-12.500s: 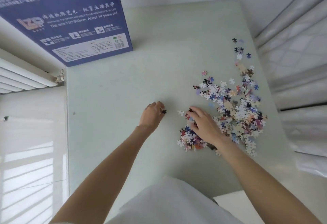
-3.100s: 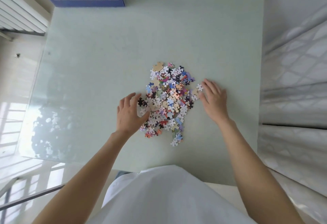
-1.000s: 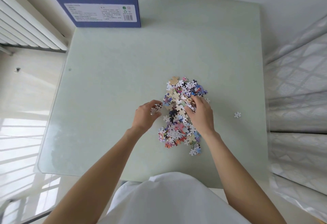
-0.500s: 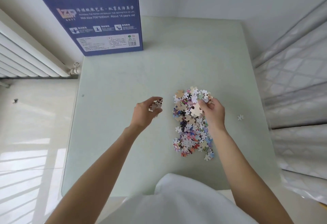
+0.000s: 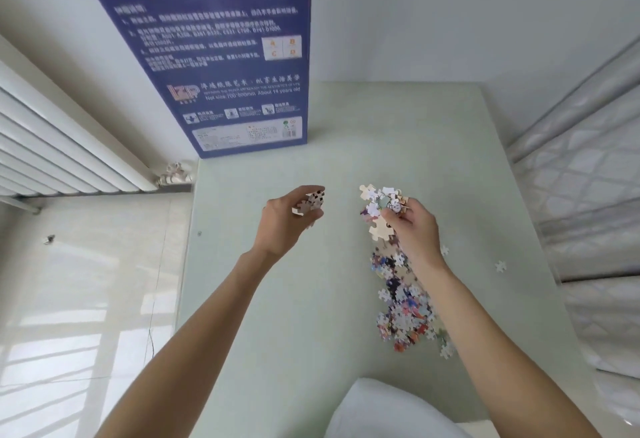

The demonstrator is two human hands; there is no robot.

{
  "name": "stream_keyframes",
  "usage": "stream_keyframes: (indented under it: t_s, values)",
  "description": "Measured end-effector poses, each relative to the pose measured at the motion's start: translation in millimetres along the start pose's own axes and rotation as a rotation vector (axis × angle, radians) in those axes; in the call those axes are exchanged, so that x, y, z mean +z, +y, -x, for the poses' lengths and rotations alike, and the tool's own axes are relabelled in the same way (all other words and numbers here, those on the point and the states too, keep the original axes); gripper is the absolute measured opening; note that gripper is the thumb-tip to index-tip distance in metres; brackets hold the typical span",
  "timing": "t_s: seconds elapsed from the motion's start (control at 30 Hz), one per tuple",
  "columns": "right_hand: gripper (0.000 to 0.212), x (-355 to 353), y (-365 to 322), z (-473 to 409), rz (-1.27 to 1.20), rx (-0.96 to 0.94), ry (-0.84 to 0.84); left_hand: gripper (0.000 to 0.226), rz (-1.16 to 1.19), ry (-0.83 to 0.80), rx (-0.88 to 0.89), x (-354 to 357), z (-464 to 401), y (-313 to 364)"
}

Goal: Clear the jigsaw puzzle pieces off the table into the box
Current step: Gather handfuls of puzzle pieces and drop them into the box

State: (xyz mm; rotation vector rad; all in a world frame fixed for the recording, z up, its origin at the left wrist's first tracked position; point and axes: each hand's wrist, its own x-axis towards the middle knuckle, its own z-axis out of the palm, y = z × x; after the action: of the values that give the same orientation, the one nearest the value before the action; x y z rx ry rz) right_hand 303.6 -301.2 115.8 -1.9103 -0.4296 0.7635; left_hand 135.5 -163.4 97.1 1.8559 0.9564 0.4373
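A tall blue puzzle box [image 5: 221, 67] stands upright at the table's far left corner, its brown top flap open. My left hand [image 5: 289, 219] is raised above the table and pinches a few puzzle pieces [image 5: 310, 202]. My right hand [image 5: 414, 226] grips a bigger handful of pieces [image 5: 381, 202], lifted off the surface. Below it a mixed pile of coloured pieces [image 5: 405, 299] lies on the pale green table [image 5: 311, 299]. Two stray white pieces lie to the right, one [image 5: 500, 266] near the table's right edge, the other [image 5: 444, 250] beside my wrist.
A white radiator [image 5: 59, 147] runs along the wall on the left, with tiled floor below it. A quilted white mattress [image 5: 588, 216] borders the table on the right. My white clothing [image 5: 388, 410] shows at the bottom.
Both hands have lifted off the pile with pieces in them and moved toward the box. The camera has tilted up, so more of the box shows.
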Motion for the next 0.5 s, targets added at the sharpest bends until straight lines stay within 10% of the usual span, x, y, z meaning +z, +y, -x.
stream_keyframes:
  t_s: [0.27, 0.5]
  values:
    - [0.013, 51, -179, -44, -0.091, -0.446, -0.179, 0.031, -0.198, 0.345, 0.528, -182, -100, 109]
    - [0.013, 103, -293, -105, -0.045, -0.719, -0.138, 0.029, -0.56, 0.324, 0.465, -244, -184, 120]
